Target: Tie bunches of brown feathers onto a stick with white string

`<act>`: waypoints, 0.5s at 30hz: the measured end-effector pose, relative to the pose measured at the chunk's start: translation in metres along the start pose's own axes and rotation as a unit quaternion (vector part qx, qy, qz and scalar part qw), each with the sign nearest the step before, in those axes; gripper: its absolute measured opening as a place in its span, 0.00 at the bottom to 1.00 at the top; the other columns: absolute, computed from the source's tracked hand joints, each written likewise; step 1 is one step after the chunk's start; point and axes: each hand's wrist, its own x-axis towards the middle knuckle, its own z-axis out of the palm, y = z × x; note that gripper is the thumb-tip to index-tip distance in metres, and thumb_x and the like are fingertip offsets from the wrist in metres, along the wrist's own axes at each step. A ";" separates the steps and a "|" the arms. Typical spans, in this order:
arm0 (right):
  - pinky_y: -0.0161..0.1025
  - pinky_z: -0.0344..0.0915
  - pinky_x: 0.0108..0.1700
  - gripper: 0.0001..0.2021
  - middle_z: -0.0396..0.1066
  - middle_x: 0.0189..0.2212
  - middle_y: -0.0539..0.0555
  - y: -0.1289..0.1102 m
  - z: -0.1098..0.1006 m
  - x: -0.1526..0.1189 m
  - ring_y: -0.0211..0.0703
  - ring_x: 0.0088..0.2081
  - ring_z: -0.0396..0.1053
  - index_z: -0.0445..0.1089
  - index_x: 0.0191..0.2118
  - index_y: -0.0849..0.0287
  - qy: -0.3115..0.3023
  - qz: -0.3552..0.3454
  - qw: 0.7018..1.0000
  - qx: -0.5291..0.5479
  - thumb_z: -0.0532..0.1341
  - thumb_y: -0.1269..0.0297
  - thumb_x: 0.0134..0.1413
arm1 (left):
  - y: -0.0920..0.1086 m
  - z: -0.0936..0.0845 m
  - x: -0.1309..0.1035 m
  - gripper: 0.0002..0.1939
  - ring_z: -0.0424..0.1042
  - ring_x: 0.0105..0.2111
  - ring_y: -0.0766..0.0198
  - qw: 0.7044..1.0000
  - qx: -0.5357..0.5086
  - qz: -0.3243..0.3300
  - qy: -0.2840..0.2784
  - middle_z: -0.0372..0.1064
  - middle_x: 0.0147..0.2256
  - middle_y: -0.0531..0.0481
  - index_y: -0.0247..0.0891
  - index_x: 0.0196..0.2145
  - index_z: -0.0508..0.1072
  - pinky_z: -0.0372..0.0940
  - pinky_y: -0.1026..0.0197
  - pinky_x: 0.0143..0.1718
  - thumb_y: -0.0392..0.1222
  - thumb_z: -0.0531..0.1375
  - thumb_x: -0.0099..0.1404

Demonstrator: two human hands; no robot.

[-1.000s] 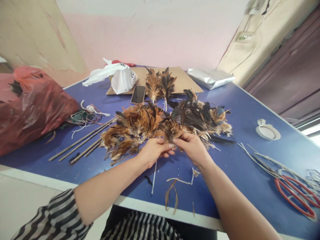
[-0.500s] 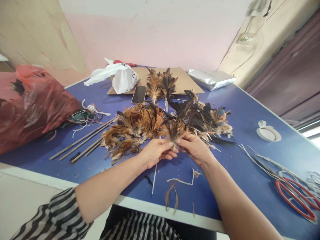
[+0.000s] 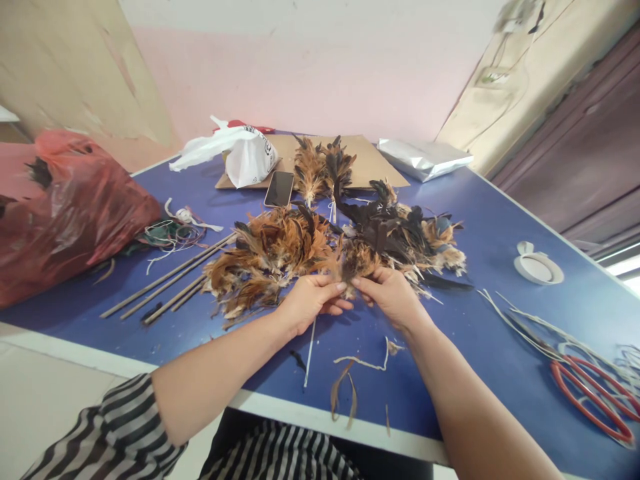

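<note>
Both hands meet over the middle of the blue table (image 3: 240, 353). My left hand (image 3: 313, 303) pinches the base of a small brown-black feather bunch (image 3: 356, 261) between thumb and fingers. On its other side, my right hand (image 3: 387, 293) grips the same bunch, thumb tip close to the left thumb. Orange-brown feathers (image 3: 273, 250) lie in a pile just beyond the left hand. Past the right hand spreads a pile of dark feathers (image 3: 395, 230). Two upright-looking feather bundles (image 3: 310, 170) rest farther back on cardboard (image 3: 373, 163).
A red plastic bag (image 3: 75, 213) fills the left side, near thin sticks (image 3: 165, 277). Behind are a white bag (image 3: 250, 157), a phone (image 3: 279, 189) and a silver packet (image 3: 425, 157). At right are a tape roll (image 3: 539, 267) and red-handled scissors (image 3: 593, 400) with strings.
The feather bunch between my fingers has tipped lower and away, and its dark tips no longer stand up as high. Both hands stay nearly in place.
</note>
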 end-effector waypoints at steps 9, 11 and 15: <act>0.33 0.54 0.23 0.07 0.64 0.16 0.48 -0.006 -0.010 -0.002 0.36 0.21 0.59 0.69 0.20 0.61 -0.005 -0.054 0.984 -0.169 0.60 0.63 0.39 | 0.004 0.001 -0.002 0.13 0.73 0.27 0.62 0.999 0.047 -0.024 -0.002 0.72 0.27 0.43 0.29 0.26 0.72 0.66 0.67 0.23 0.44 0.65 0.48; 0.34 0.56 0.24 0.07 0.65 0.16 0.48 -0.009 -0.010 -0.003 0.38 0.22 0.61 0.68 0.18 0.61 -0.015 -0.061 0.982 -0.180 0.60 0.64 0.38 | 0.004 0.001 -0.002 0.13 0.73 0.26 0.62 0.998 0.065 -0.021 -0.002 0.72 0.27 0.43 0.29 0.26 0.72 0.66 0.67 0.23 0.44 0.65 0.48; 0.33 0.56 0.22 0.05 0.64 0.15 0.47 -0.010 -0.006 -0.003 0.37 0.21 0.61 0.68 0.19 0.61 -0.025 -0.059 0.982 -0.177 0.60 0.66 0.37 | 0.002 0.002 -0.002 0.12 0.73 0.25 0.63 0.995 0.100 -0.010 -0.002 0.71 0.22 0.44 0.28 0.24 0.72 0.65 0.68 0.21 0.42 0.64 0.48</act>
